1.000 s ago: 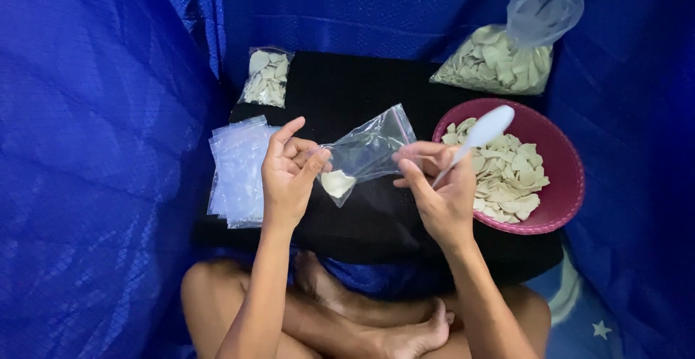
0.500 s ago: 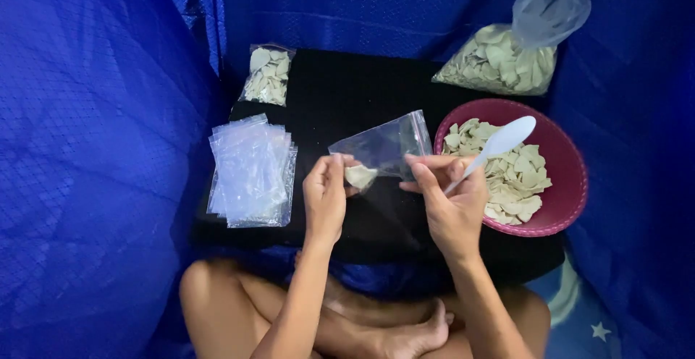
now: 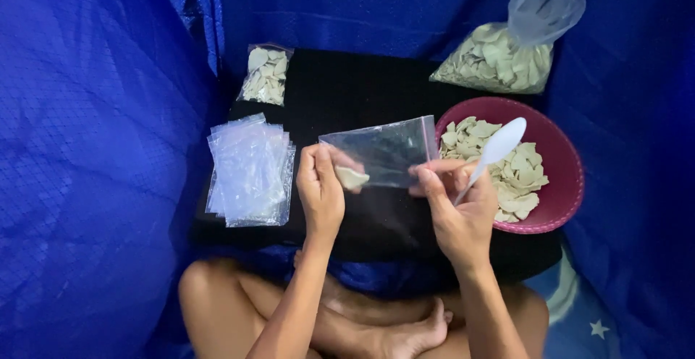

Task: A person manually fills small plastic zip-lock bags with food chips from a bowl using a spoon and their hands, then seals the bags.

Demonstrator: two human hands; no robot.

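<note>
small clear zip bag (image 3: 384, 153) held up over the black board (image 3: 347, 91), stretched flat between both hands, a few pale chips (image 3: 350, 178) sitting in its lower left corner. left hand (image 3: 320, 189) pinches the bag's left edge, fingers curled together around it. right hand (image 3: 456, 207) pinches the bag's right lower edge with thumb and fingertips, and the same hand grips a white plastic spoon (image 3: 496, 149), bowl of the spoon pointing up over the maroon bowl (image 3: 568, 178). maroon bowl holds loose pale chips, just right of the bag. stack of empty clear bags (image 3: 250, 171) lies left of the left hand. one filled small bag (image 3: 264, 75) at the board's far left, big tied bag of chips (image 3: 499, 58) at far right. blue tarp (image 3: 94, 149) all round
</note>
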